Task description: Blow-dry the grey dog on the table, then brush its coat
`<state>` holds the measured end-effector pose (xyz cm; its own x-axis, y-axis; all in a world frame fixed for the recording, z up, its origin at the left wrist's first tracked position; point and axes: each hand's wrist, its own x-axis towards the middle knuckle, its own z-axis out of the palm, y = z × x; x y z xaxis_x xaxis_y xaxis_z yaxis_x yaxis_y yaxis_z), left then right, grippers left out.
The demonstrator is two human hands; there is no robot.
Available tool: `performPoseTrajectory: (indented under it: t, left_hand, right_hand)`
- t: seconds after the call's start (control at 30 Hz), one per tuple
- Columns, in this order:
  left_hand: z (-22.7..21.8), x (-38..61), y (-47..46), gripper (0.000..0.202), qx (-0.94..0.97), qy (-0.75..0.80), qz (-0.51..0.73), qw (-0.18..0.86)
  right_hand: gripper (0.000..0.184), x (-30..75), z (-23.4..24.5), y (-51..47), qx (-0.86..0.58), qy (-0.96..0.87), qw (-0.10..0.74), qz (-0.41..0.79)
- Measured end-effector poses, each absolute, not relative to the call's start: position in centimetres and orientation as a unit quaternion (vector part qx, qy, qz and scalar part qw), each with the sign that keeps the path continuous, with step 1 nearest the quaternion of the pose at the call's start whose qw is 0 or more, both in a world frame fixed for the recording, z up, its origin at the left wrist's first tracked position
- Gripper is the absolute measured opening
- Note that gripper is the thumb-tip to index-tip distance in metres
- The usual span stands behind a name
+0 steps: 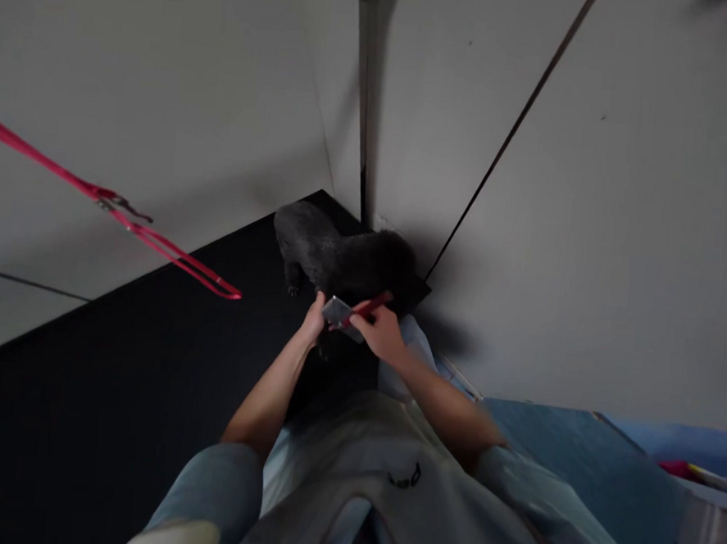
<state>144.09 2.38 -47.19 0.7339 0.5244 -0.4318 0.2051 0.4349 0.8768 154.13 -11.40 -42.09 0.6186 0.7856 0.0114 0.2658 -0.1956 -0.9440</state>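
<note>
A small dark-furred dog point(307, 240) stands on a black table in the corner, its head end toward the right. My right hand point(384, 335) is closed around the red handle of a slicker brush point(337, 312), whose flat silvery head lies close to the dog's front leg. My left hand point(315, 318) is closed at that leg just left of the brush head. Part of the leg is covered by my fingers and the brush, and the dog's face is lost in shadow.
The black tabletop point(166, 367) runs left along pale walls point(166, 71). A red strap with a buckle point(121, 208) hangs at the left. A metal post point(363, 83) rises behind the dog, and a thin dark cord point(513, 137) slants up right. A blue surface point(574, 449) lies lower right.
</note>
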Motion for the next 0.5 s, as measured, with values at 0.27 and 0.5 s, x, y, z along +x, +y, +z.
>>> performPoseTrajectory:
  t: [0.27,0.5]
  left_hand:
    - [-47.3,136.5,-5.6,0.064,0.523,0.349,0.178,0.757]
    - [-45.3,132.6,-7.5,0.066,0.466,0.355,0.114,0.802]
  right_hand:
    - [0.019,153.0,-40.3,-15.0,-0.713,-0.369,0.589,0.093]
    - [0.013,150.9,-41.1,-16.9,-0.688,-0.327,0.646,0.052]
